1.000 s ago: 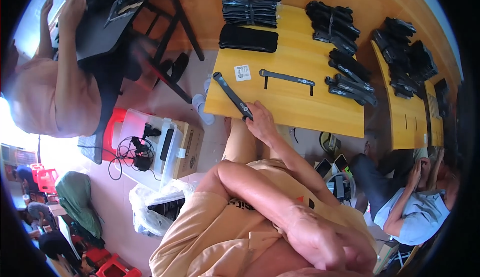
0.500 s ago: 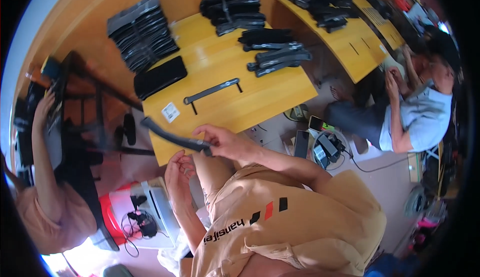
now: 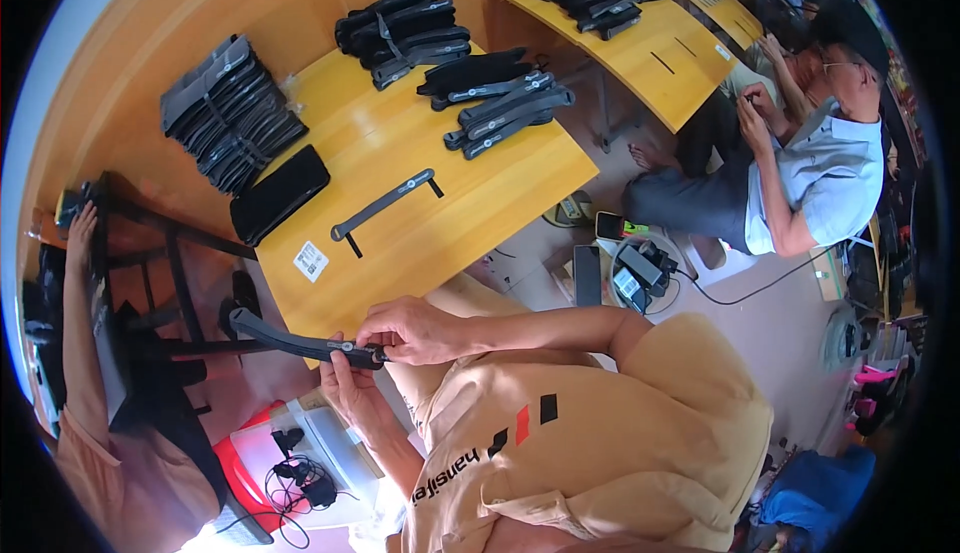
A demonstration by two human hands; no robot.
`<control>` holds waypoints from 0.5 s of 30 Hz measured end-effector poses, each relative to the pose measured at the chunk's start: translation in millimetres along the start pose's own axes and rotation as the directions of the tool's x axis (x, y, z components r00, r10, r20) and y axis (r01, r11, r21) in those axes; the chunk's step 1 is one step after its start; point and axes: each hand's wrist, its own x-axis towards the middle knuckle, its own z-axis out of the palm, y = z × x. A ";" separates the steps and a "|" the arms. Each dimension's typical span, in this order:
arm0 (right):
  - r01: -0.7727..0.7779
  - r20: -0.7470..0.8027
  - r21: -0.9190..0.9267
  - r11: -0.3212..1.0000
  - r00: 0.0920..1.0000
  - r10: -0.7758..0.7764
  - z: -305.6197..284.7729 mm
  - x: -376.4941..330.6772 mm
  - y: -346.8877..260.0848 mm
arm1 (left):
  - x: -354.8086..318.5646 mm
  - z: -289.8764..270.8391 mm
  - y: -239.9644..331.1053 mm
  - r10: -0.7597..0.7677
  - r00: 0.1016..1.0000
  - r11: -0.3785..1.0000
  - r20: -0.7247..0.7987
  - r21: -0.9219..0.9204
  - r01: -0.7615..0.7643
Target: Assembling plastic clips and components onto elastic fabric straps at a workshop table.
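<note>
A long, dark grey padded strap (image 3: 290, 341) is in front of me, off the near left edge of the table, its far end reaching left. My left hand (image 3: 352, 385) holds it from below near its right end, fingers wrapped round it. At that end my right hand (image 3: 415, 330) pinches the tip; the exact grip of the fingers is partly hidden. A similar grey strap (image 3: 385, 205) lies on the yellow table (image 3: 460, 235), with a short black strip or slot beside each end.
Stacked grey straps (image 3: 232, 118), a flat black bundle (image 3: 280, 196) and more strap piles (image 3: 510, 113) occupy the table's back and sides. A white label (image 3: 310, 261) is near its left edge. Co-workers sit left and right. Cables and a power adapter (image 3: 645, 273) lie right, beside a phone (image 3: 587, 275).
My left hand has come up from beside the strap and taken hold of it near its right end. The strap and right hand are lower and further left in view, which has shifted too.
</note>
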 end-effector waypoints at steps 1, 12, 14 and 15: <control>-0.062 -0.004 0.079 0.995 0.998 0.062 0.4 -0.2 1.6 | -1.8 6.4 0.7 0.031 0.999 0.999 -0.023 -0.020 -0.032; 0.076 0.042 -0.083 0.994 0.996 -0.073 1.8 0.4 12.6 | -7.8 6.0 4.0 0.023 0.999 0.998 -0.044 0.055 -0.020; 0.176 0.089 -0.235 0.956 0.983 -0.159 -0.9 -0.6 7.5 | -7.5 7.9 5.6 0.024 0.998 0.997 -0.060 0.068 -0.020; 0.173 0.063 -0.203 0.964 0.985 -0.163 -4.8 -1.3 2.7 | -6.2 9.4 5.1 0.004 0.999 0.998 -0.048 0.061 -0.001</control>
